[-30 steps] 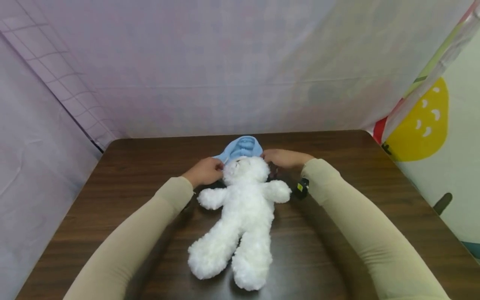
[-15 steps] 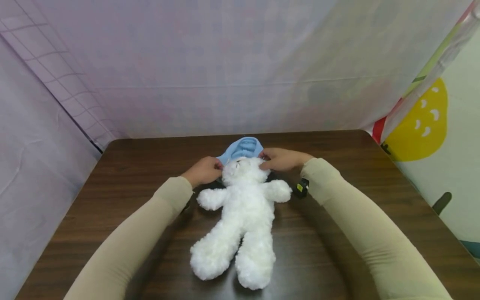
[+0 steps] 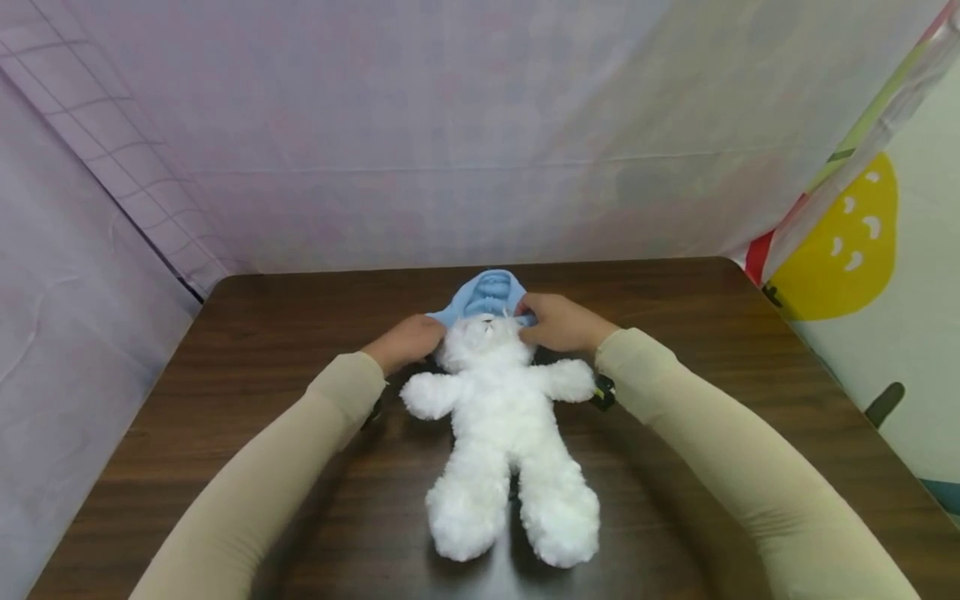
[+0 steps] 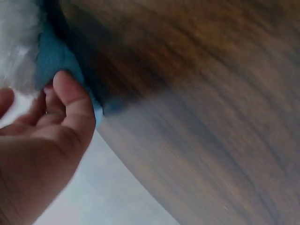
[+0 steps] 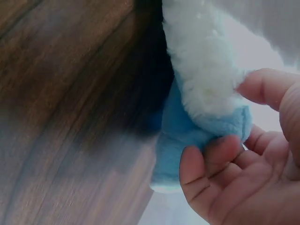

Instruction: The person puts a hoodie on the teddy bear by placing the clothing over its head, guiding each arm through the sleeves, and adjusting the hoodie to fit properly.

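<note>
A white plush toy (image 3: 498, 408) lies on its back, its head inside the lower edge of a light blue cloth hood (image 3: 487, 292). On the toy's left side in the head view, my left hand (image 3: 408, 340) pinches the cloth's edge; in the left wrist view, its curled fingers meet the blue cloth (image 4: 56, 56) beside white fur (image 4: 18, 42). My right hand (image 3: 562, 323) is at the other side of the head. In the right wrist view, its fingers curl against the blue cloth (image 5: 180, 136) while the thumb touches the fur (image 5: 201, 70).
The brown wooden table (image 3: 262, 358) extends around the toy. Behind it hangs a pale patterned curtain (image 3: 450, 150), with another sheet (image 3: 67, 292) at the left. A yellow printed shape (image 3: 847, 242) shows on the right.
The toy's legs have swung to the right and its body has straightened. My right hand has moved slightly left onto the hood's edge. My left hand stays at its side of the head.
</note>
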Demonstrator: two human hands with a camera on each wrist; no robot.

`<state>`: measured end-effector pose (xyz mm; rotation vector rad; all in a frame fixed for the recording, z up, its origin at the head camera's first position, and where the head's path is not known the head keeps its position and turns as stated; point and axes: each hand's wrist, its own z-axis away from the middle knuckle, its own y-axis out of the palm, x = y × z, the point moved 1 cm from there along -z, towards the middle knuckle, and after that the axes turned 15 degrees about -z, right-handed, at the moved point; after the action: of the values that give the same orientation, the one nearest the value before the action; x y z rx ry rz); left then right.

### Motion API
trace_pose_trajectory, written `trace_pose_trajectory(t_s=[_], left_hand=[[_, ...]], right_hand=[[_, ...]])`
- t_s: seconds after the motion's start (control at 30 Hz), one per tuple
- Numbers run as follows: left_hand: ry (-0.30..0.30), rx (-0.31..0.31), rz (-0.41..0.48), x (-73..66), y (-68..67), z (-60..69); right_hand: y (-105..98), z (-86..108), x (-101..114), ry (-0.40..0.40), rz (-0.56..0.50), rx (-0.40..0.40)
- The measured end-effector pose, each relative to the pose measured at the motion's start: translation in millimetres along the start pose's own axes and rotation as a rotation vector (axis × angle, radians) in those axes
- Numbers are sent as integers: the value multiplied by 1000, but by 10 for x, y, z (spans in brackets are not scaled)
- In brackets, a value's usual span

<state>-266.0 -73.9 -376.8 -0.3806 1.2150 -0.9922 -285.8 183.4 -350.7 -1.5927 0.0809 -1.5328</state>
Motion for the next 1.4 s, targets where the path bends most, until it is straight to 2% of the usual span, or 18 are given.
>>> trace_pose_trajectory(t_s=[0.1,0.23,0.3,0.37,0.6,0.77,1.2,1.4], left_hand=[[16,79,6,-19,-36,22],[83,148,-100,-12,-73,49],[99,147,-136,-5,-79,55],[110,149,-146,-4,-79,60],[96,152,-99,-20,-40,45],[82,126,-102,-42,-14,34],[61,42,-132,-74,10,30],[48,56,-119,-78,19,30]], right_hand=[[-13,28,0,23,0,26],[-37,61,-26,85,6,147],[-40,73,-44,106,-14,193],[-40,72,-69,101,-16,204],[1,52,-95,86,-44,162],[27,59,-64,104,-58,137],[21,82,9,47,-25,121],[45,65,-15,72,-49,115]])
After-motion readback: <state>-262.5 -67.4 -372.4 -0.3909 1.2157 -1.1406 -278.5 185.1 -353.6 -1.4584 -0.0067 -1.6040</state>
